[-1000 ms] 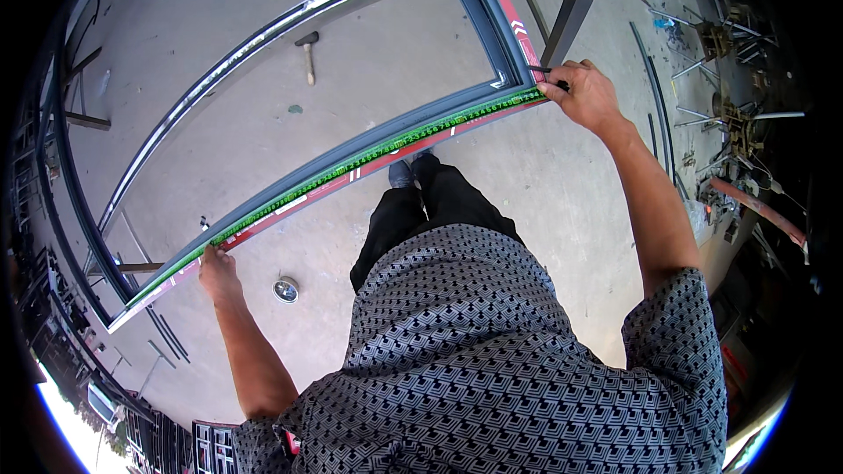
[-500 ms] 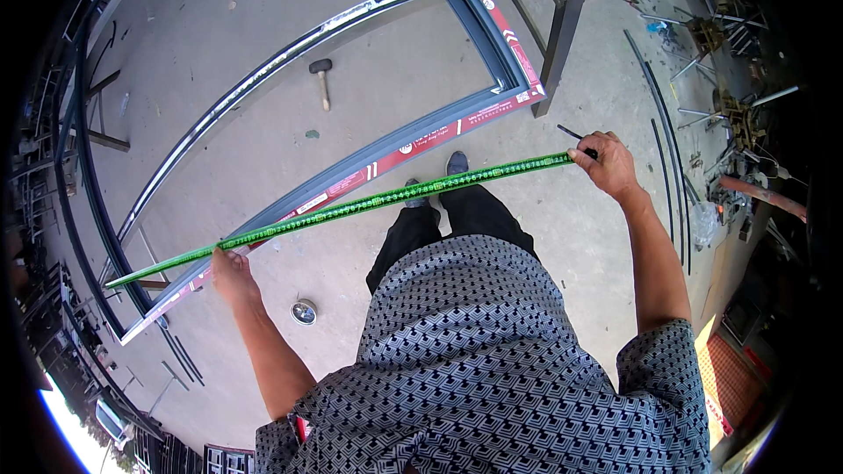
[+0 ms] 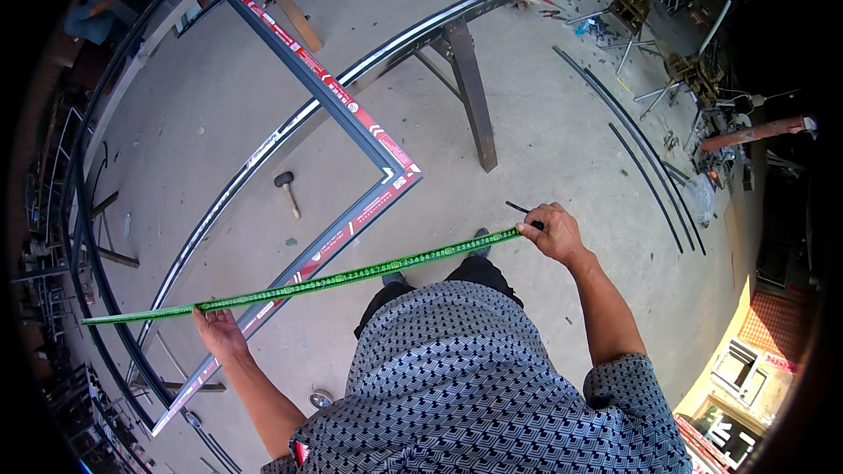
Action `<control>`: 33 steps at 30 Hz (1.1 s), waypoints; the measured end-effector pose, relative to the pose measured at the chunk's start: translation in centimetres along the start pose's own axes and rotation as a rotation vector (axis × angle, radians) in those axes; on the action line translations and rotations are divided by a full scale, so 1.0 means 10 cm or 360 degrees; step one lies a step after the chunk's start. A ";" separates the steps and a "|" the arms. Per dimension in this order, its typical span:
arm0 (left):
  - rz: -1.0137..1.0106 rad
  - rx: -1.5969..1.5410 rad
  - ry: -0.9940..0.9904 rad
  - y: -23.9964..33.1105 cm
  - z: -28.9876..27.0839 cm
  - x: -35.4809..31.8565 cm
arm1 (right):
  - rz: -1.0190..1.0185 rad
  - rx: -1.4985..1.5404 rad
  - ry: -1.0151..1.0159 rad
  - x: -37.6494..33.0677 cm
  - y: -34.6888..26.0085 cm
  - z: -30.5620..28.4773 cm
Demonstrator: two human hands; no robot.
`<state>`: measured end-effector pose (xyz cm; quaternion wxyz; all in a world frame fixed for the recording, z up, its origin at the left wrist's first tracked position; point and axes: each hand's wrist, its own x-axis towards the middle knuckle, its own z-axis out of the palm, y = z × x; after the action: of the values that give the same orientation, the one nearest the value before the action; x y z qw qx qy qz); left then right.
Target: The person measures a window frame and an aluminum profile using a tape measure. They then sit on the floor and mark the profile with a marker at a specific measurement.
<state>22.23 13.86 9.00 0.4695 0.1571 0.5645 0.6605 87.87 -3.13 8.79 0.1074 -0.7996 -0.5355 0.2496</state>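
Note:
A bright green tape measure blade (image 3: 369,273), marked with pale graduations, stretches across in front of me, sloping up to the right. My right hand (image 3: 555,235) pinches its right end; a thin dark stick, possibly a pen, also pokes out of these fingers. Farther along, my left hand (image 3: 221,333) grips the blade from below between thumb and fingers, and the blade's left end runs on past it. Beneath the tape lies a dark grey frame (image 3: 369,211) with red and white film along its edges, its near corner pointing right. The tape crosses above the frame's lower bar.
A curved metal rail (image 3: 413,33) passes under the frame, propped on a dark stand (image 3: 474,105). A mallet (image 3: 288,193) and a round metal object (image 3: 320,398) lie on the floor. Dark strips (image 3: 632,145) and scrap lie rightward. Another person (image 3: 92,22) is at far left.
My view has shifted, so the frame and rail now sit lower and farther left. Both hands still hold the stretched tape, which slopes less. The other person has come into view.

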 end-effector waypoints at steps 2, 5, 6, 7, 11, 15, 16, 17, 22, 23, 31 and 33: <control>-0.0005 0.0028 -0.0105 -0.20 0.45 -0.21 | 0.0056 0.0055 0.0029 -0.08 0.35 -0.10; -0.0011 0.0066 -0.0289 -0.45 1.14 -0.40 | 0.0146 0.0113 0.0097 -0.14 0.68 -0.14; -0.0058 0.0084 -0.0342 -0.64 1.33 -0.61 | 0.0195 0.0107 0.0077 -0.23 0.90 -0.29; -0.0071 0.0095 -0.0426 -0.79 1.62 -0.74 | 0.0233 0.0128 0.0095 -0.24 1.08 -0.32; -0.0196 0.0156 -0.0506 -1.35 2.67 -1.36 | 0.0355 0.0208 0.0166 -0.38 1.85 -0.53; -0.0403 0.0310 -0.0741 -1.83 3.54 -1.69 | 0.0568 0.0231 0.0301 -0.55 2.22 -0.77; -0.0424 0.0361 -0.0785 -1.92 3.75 -1.78 | 0.0570 0.0229 0.0364 -0.59 2.36 -0.78; -0.0444 0.0413 -0.0845 -2.03 3.99 -1.85 | 0.0581 0.0232 0.0441 -0.61 2.49 -0.78; -0.0532 0.0546 -0.1128 -2.43 4.93 -2.15 | 0.0788 0.0361 0.0525 -0.59 2.87 -0.98; -0.0533 0.0556 -0.1140 -2.50 5.12 -2.16 | 0.0832 0.0384 0.0528 -0.54 2.93 -1.02; -0.0696 0.0646 -0.1222 -3.58 6.63 -2.42 | 0.1006 0.0425 0.0594 0.14 3.52 -1.37; -0.0745 0.0652 -0.1253 -3.81 7.06 -2.50 | 0.1154 0.0484 0.0453 0.37 3.70 -1.63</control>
<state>103.89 33.19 5.18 0.7419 0.3525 0.4827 0.3038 127.01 -13.11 5.36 0.2025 -0.9378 -0.1563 0.2347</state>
